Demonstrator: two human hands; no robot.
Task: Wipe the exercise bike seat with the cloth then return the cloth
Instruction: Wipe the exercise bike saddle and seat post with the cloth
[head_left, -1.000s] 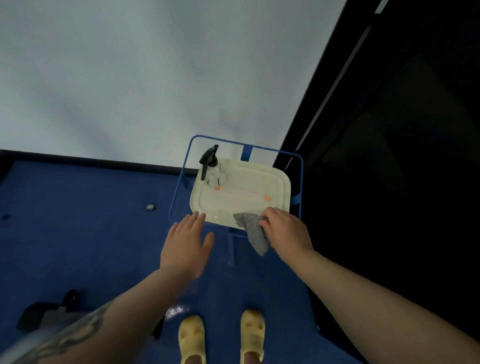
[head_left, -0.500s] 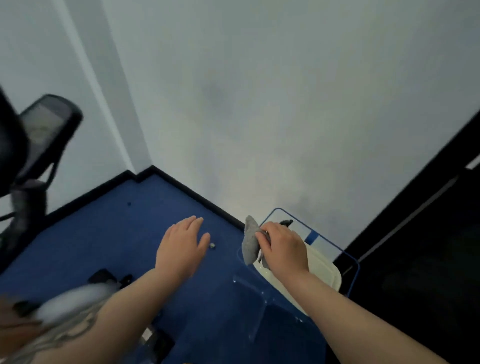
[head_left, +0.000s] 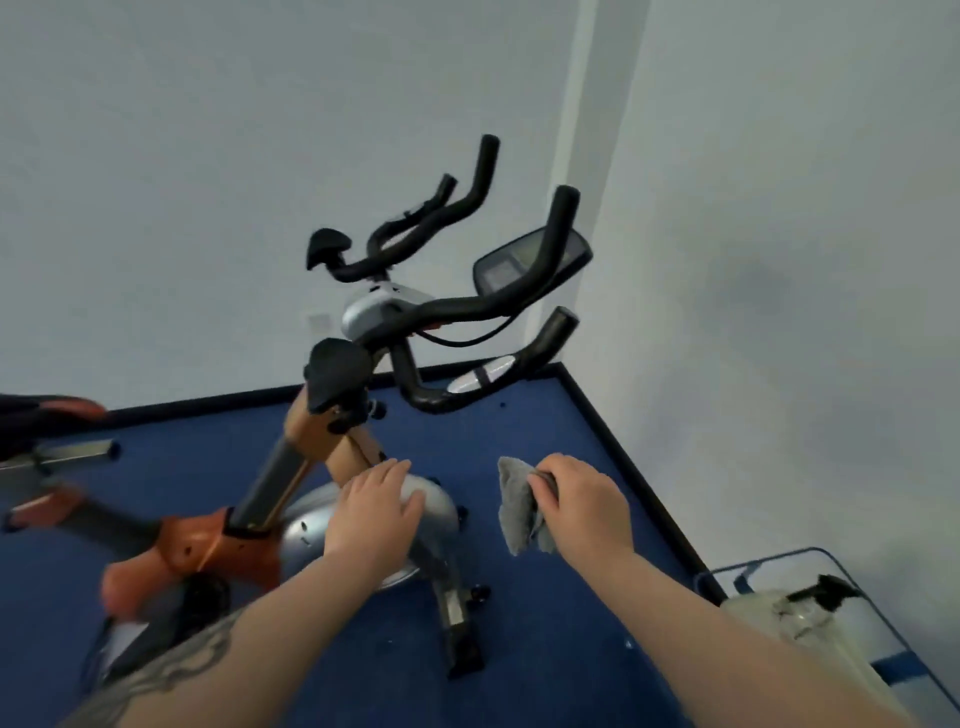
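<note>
Fingers (head_left: 545, 477) of right hand (head_left: 582, 506) bunch grey cloth (head_left: 517, 512) above blue carpet (head_left: 571, 649)

Blue floor (head_left: 561, 649), exercise bike (head_left: 332, 499), tray stand (head_left: 883, 644)

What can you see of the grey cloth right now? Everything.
The cloth is grey, soft and fuzzy-looking, like a small towel or microfibre rag. It is bunched and folded, not spread out, and hangs in a loose clump. The right hand pinches it near its upper edge, fingers curled over the fabric, so most of it droops to the left of and below the hand. It is held in the air above the blue floor and touches nothing else. No stains can be made out.
</note>
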